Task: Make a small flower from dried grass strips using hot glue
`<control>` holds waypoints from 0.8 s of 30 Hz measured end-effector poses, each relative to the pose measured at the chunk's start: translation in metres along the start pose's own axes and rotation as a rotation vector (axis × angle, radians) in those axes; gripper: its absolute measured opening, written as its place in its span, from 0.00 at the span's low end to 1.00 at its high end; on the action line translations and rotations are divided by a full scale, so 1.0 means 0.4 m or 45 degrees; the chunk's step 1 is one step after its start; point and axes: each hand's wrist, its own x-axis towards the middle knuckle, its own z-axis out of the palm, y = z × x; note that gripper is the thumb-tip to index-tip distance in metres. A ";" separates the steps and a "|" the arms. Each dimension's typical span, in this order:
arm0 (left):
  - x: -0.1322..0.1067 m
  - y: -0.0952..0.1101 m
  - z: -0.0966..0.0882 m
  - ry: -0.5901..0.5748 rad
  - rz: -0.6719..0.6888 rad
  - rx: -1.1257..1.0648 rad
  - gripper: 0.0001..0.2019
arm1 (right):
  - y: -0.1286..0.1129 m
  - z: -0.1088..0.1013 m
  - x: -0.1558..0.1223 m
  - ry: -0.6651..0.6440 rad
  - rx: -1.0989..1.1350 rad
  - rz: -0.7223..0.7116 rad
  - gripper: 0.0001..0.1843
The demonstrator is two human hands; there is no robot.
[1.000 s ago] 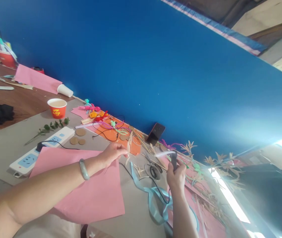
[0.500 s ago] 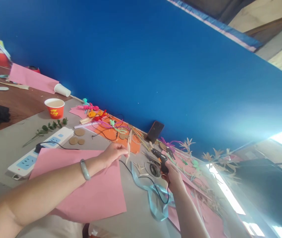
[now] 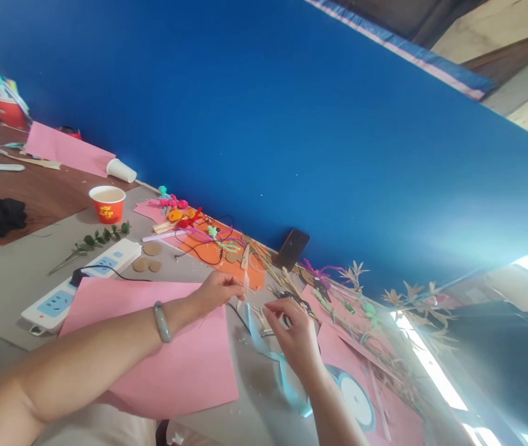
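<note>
My left hand (image 3: 220, 290), with a pale green bangle (image 3: 162, 322) on the wrist, is closed in a pinch on a thin, pale strip (image 3: 246, 263) that stands upright from the fingertips. What the strip is made of is hard to make out. Just to the right, my right hand (image 3: 294, 331) hovers with bent fingers, thumb and forefinger a little apart, and nothing shows between them. Behind it lies a dark glue gun (image 3: 297, 300), mostly hidden by the hand. A light blue ribbon (image 3: 257, 337) runs beneath the right hand. Pink paper (image 3: 184, 365) lies under my left forearm.
A white power strip (image 3: 54, 305), a leafy sprig (image 3: 90, 241) and a red paper cup (image 3: 109, 204) are on the left. Along the blue partition (image 3: 245, 111) lean a phone (image 3: 292, 249) and craft bits. A ribbon roll (image 3: 356, 399) lies front right, near dried stems (image 3: 412, 303).
My right hand has let go of the glue gun, which now lies on the table, and has moved left toward my left hand. The left hand keeps its pinch on the strip.
</note>
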 end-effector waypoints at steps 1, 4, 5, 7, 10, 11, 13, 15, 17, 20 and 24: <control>0.001 -0.002 0.000 0.009 0.012 0.002 0.08 | -0.020 0.011 0.008 -0.005 0.016 -0.027 0.11; 0.003 -0.006 -0.001 0.021 0.059 0.003 0.08 | -0.051 0.034 0.034 -0.018 0.029 -0.059 0.10; 0.004 -0.008 -0.001 0.019 0.067 0.004 0.07 | -0.054 0.039 0.041 -0.018 0.027 -0.064 0.10; 0.006 -0.009 0.000 0.018 0.072 0.015 0.07 | -0.056 0.047 0.053 -0.011 0.010 -0.073 0.10; 0.010 -0.011 -0.001 0.022 0.061 0.035 0.07 | -0.054 0.054 0.061 -0.004 -0.014 -0.088 0.11; 0.010 -0.011 -0.002 0.025 0.057 0.042 0.07 | -0.054 0.056 0.061 -0.007 -0.014 -0.092 0.11; 0.011 -0.012 -0.003 0.023 0.052 0.058 0.07 | -0.051 0.059 0.061 -0.009 0.001 -0.098 0.10; 0.011 -0.012 -0.005 0.022 0.056 0.074 0.08 | -0.047 0.063 0.060 -0.008 0.021 -0.099 0.10; 0.009 -0.012 -0.006 0.018 0.069 0.081 0.08 | -0.043 0.067 0.059 -0.010 0.036 -0.100 0.09; 0.007 -0.011 -0.005 0.011 0.079 0.085 0.08 | -0.038 0.072 0.060 -0.020 0.051 -0.098 0.08; 0.004 -0.006 -0.002 0.019 0.082 0.095 0.08 | -0.036 0.076 0.061 -0.031 0.091 -0.079 0.09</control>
